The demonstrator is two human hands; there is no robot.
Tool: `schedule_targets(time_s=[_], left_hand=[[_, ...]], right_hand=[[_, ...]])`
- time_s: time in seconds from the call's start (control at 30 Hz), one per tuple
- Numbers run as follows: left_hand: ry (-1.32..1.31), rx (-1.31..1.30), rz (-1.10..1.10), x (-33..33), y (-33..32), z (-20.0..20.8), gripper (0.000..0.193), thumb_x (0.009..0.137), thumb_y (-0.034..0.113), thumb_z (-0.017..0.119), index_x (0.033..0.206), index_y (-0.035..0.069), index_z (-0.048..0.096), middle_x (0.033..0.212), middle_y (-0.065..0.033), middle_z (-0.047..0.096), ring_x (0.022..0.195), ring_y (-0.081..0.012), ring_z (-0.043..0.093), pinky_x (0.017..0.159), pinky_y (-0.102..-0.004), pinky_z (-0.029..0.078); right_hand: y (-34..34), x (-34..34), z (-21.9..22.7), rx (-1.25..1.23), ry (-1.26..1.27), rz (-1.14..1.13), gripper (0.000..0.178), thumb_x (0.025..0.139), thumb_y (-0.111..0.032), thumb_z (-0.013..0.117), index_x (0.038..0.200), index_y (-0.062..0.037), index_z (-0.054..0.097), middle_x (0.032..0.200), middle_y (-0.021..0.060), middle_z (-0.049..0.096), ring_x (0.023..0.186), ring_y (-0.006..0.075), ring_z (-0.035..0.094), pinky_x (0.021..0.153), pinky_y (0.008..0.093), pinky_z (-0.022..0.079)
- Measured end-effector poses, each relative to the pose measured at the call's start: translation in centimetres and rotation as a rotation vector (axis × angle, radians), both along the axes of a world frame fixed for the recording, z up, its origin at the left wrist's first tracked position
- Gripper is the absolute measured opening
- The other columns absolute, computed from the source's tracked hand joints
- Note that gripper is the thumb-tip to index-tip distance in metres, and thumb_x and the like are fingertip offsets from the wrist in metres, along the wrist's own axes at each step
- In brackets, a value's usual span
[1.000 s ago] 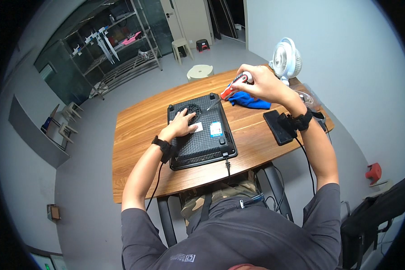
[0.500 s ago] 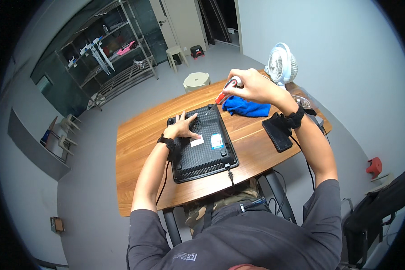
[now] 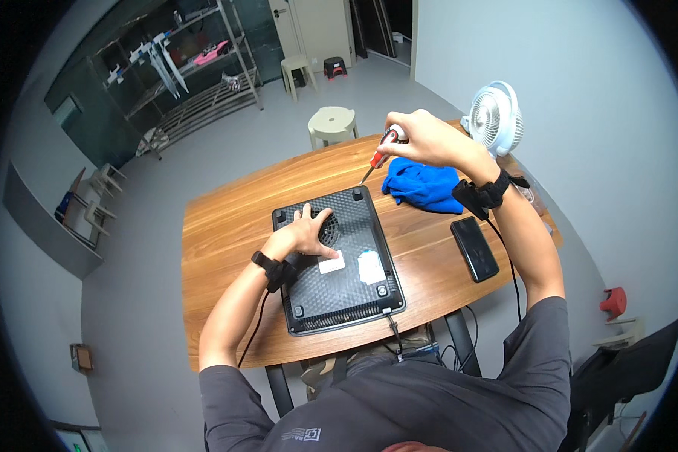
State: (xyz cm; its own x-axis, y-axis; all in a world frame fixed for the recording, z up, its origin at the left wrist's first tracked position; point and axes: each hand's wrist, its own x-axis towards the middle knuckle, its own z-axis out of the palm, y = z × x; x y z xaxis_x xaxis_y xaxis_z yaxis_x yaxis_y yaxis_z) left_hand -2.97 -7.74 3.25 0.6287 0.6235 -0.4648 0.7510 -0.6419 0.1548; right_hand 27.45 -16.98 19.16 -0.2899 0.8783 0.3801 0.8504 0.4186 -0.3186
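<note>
A flat black appliance (image 3: 339, 294), looking like an induction cooker turned underside up, lies on the wooden table. Its underside has a honeycomb texture, a round vent grille (image 3: 329, 229), corner feet and two pale labels. My left hand (image 3: 307, 232) rests on it with fingers spread, over part of the vent. In my right hand (image 3: 429, 139) is a screwdriver (image 3: 388, 145) with a red and white handle, held from above. Its shaft slants down to the far right corner, beside the foot (image 3: 358, 194); whether the tip touches a screw is too small to tell.
A crumpled blue cloth (image 3: 423, 185) lies right of the screwdriver. Nearer sits a black phone (image 3: 474, 250), and a white fan (image 3: 496, 119) stands at the back right. A cable (image 3: 394, 331) leaves the appliance's near edge. Stools (image 3: 333, 122) and a metal rack (image 3: 196, 113) are beyond the table.
The screwdriver tip has moved from over the underside, inward of the far right foot, out to the far edge at that corner. My left hand stays spread on the appliance. The view has shifted slightly.
</note>
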Motion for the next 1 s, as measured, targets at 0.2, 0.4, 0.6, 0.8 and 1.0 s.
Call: schedule_targets(time_s=[0.2,0.4,0.6,0.8,1.0], left_hand=[[0.168,0.011,-0.018,-0.5,-2.0,2.2,0.126,0.065,0.072,0.083,0.162,0.020,0.021,0.160,-0.0382,0.018,0.142,-0.0542,0.037,0.112,-0.0587,0.043],[0.200,-0.016,-0.111,-0.3,0.7,5.1,0.090,0.080,0.066,0.074,0.153,0.024,0.043,0.147,-0.0255,0.048,0.127,-0.0422,0.059,0.104,-0.0518,0.051],[-0.429,0.027,-0.184,1.5,6.7,4.1,0.044,0.090,0.029,0.075,0.125,0.004,0.067,0.100,-0.0199,0.075,0.094,-0.0362,0.073,0.085,-0.0441,0.058],[-0.725,-0.090,-0.165,5.7,7.3,6.5,0.029,0.090,0.017,0.073,0.111,-0.002,0.070,0.094,-0.0204,0.074,0.085,-0.0339,0.073,0.078,-0.0413,0.058],[-0.790,-0.097,-0.168,7.4,8.2,5.9,0.019,0.089,0.013,0.074,0.094,-0.004,0.069,0.087,-0.0196,0.073,0.080,-0.0307,0.073,0.072,-0.0394,0.056]], right_hand=[[3.8,-1.4,-1.6,-0.110,-0.078,0.008,0.039,0.091,-0.036,0.075,0.099,0.0010,0.064,0.083,0.0214,0.073,0.076,0.0394,0.071,0.069,0.0436,0.055],[5.9,-2.5,-2.4,-0.177,-0.157,0.041,0.040,0.091,-0.037,0.075,0.094,0.0007,0.062,0.083,0.0206,0.073,0.080,0.0408,0.071,0.071,0.0463,0.056],[8.1,-3.2,-3.3,-0.193,-0.168,0.093,0.043,0.090,-0.041,0.075,0.089,-0.0003,0.061,0.080,0.0203,0.072,0.077,0.0419,0.070,0.070,0.0478,0.056],[9.3,-3.4,-3.3,-0.223,-0.225,0.101,0.044,0.088,-0.041,0.074,0.089,0.0017,0.066,0.080,0.0228,0.071,0.081,0.0424,0.071,0.075,0.0489,0.057],[10.4,-3.6,-3.4,-0.216,-0.208,0.145,0.040,0.086,-0.037,0.073,0.088,0.0026,0.068,0.079,0.0237,0.070,0.079,0.0425,0.071,0.074,0.0489,0.057]])
